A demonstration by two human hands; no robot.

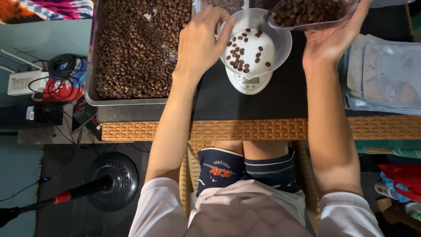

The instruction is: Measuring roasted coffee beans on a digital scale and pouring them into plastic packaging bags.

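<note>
At the left of the frame I note a white router (23, 82) and a coil of black cable (65, 66) on a low surface, with a dark fan base (112, 181) on the floor at lower left. None of it is near the hands.

In the upper left-centre sits a metal tray (90, 66) filled with roasted coffee beans (131, 48). I judge the loaded tray heavy and stiff; its rolled rim would be the place to grip. The beans are small, hard, light and free-rolling, so they would scatter easily.

The left hand (201, 41) is at upper centre, fingers curled with the tips over the left rim of a clear plastic bowl (280, 41). I cannot tell whether it pinches the rim or merely steadies it. The bowl rests on a small white digital scale (250, 81) on the black tabletop (289, 92) and holds a sparse scatter of beans. I judge the bowl light, thin and smooth, liable to slide or tip off the scale if nudged; the rim is the sensible hold.

At upper right, the right hand (333, 37) is opened wide beneath a clear container of beans (307, 13), cradling it tilted with its lip over the bowl. That container looks flexible and moderately weighted; support from below suits it.

At the far right lies a stack of clear pouches (386, 74), soft and slippery by appearance.
</note>
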